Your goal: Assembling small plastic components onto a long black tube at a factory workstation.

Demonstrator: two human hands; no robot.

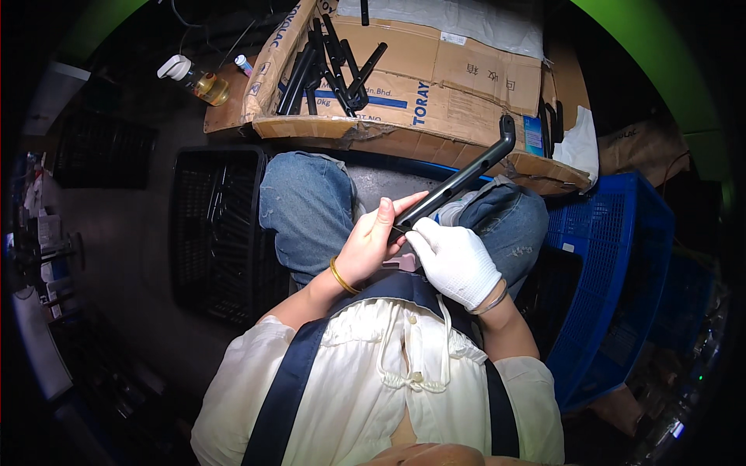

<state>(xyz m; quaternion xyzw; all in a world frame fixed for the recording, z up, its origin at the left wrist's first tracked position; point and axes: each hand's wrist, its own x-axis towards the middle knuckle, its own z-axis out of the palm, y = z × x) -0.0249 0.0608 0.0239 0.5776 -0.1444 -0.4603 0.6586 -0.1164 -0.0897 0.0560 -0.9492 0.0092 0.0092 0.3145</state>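
Note:
A glossy black tube-shaped part (458, 180) with a bent far end and holes along its side slants up and right above my lap. My bare left hand (368, 242) is closed round its near end, the thumb lying along it. My right hand (460, 264), in a white glove, is pinched at that same near end, its fingertips against the part. Something thin and dark shows by the fingertips, too small to name. Past my knees, similar black parts (338, 74) lie heaped at the left of an open cardboard box (423, 132).
On my left stands a black plastic crate (263, 159) holding several dark parts. Blue plastic crates (594, 287) stand to my right. A spray bottle (208, 87) with yellowish liquid and a small white tube (243, 64) are left of the box. A blue packet (533, 135) sits at its right.

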